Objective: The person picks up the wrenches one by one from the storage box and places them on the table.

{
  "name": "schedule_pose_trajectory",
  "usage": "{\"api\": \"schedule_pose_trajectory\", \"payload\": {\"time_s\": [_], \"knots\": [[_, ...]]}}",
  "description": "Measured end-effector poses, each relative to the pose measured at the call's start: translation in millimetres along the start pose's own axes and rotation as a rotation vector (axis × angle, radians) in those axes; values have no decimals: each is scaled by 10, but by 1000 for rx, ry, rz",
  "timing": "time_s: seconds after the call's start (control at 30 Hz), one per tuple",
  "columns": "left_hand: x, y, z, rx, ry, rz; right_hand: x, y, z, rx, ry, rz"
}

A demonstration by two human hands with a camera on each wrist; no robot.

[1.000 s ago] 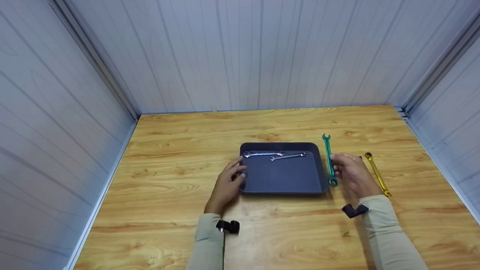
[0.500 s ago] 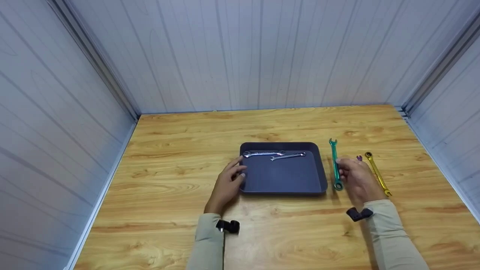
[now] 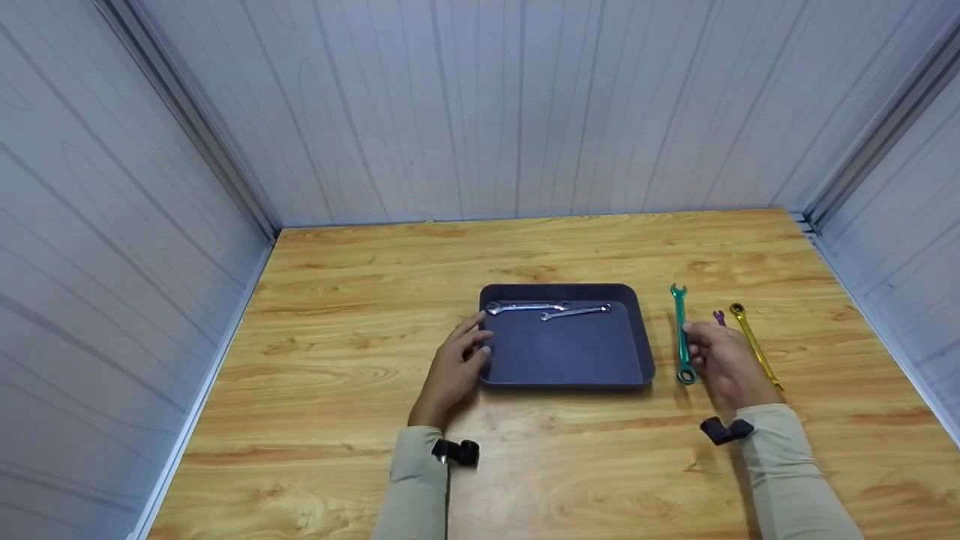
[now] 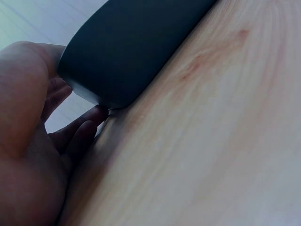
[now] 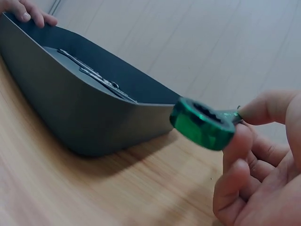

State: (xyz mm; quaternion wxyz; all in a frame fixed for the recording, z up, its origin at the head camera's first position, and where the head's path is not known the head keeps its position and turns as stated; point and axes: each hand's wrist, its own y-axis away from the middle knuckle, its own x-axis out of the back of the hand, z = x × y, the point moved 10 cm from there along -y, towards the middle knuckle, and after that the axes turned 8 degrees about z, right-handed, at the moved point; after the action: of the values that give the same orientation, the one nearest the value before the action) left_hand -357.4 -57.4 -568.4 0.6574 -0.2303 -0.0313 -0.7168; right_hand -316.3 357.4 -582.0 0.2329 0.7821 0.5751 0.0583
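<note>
A dark grey tray [image 3: 566,387] stands on the table with two silver wrenches, a longer wrench [image 3: 525,307] and a shorter wrench [image 3: 576,312], lying near its far wall. My left hand [image 3: 452,373] holds the tray's left rim, some fingers over the edge and others against the outer wall in the left wrist view. To the right of the tray, my right hand [image 3: 727,364] pinches a green combination wrench [image 3: 681,330] between thumb and fingers. Its ring end faces the right wrist camera, and the wrench appears above the tabletop there.
A yellow wrench [image 3: 756,345] lies on the table right of my right hand. Beside it shows the tip of a purple wrench [image 3: 719,317], the remainder hidden by the hand. Pale panel walls [image 3: 480,112] border the wooden table [image 3: 337,337] at the back and sides.
My right hand has moved right and slightly nearer with the green wrench, away from the tray. More of the purple tip shows. The left hand and tray have stayed in place.
</note>
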Motion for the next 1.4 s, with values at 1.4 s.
{"api": "schedule_pose_trajectory", "payload": {"time_s": [1.4], "knots": [[15, 17, 6, -31, 25, 0, 522, -38, -70, -14, 168, 59]]}}
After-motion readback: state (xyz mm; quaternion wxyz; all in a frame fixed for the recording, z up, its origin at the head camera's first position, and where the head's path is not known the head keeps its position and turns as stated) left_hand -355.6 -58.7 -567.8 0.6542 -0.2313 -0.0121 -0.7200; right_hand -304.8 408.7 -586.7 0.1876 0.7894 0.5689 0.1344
